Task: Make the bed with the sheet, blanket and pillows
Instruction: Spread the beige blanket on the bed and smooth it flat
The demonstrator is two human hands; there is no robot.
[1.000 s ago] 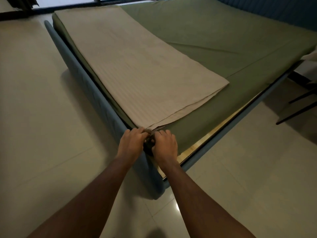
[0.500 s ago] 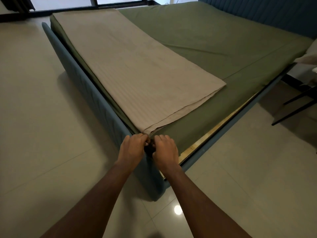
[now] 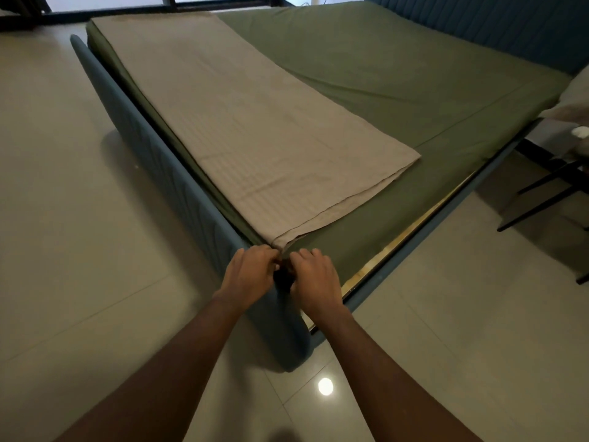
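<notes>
A green sheet (image 3: 398,78) covers the mattress of a bed with a blue padded frame (image 3: 153,154). A beige striped blanket (image 3: 242,122), folded into a long strip, lies along the bed's left side. My left hand (image 3: 247,275) and my right hand (image 3: 314,275) meet at the bed's near corner, fingers curled over the blanket's near corner and the sheet's edge there. Which cloth each hand grips is hidden under the fingers. A pale pillow (image 3: 573,97) shows at the far right edge.
The blue headboard (image 3: 497,23) runs along the top right. Black chair legs (image 3: 548,199) stand on the tiled floor (image 3: 63,218) to the bed's right. A wooden slat (image 3: 392,250) shows under the mattress edge. Dark window frames (image 3: 172,1) line the far wall.
Both hands have stayed together at the bed's near corner. The view has shifted slightly, showing more of the headboard and the pillow at right.
</notes>
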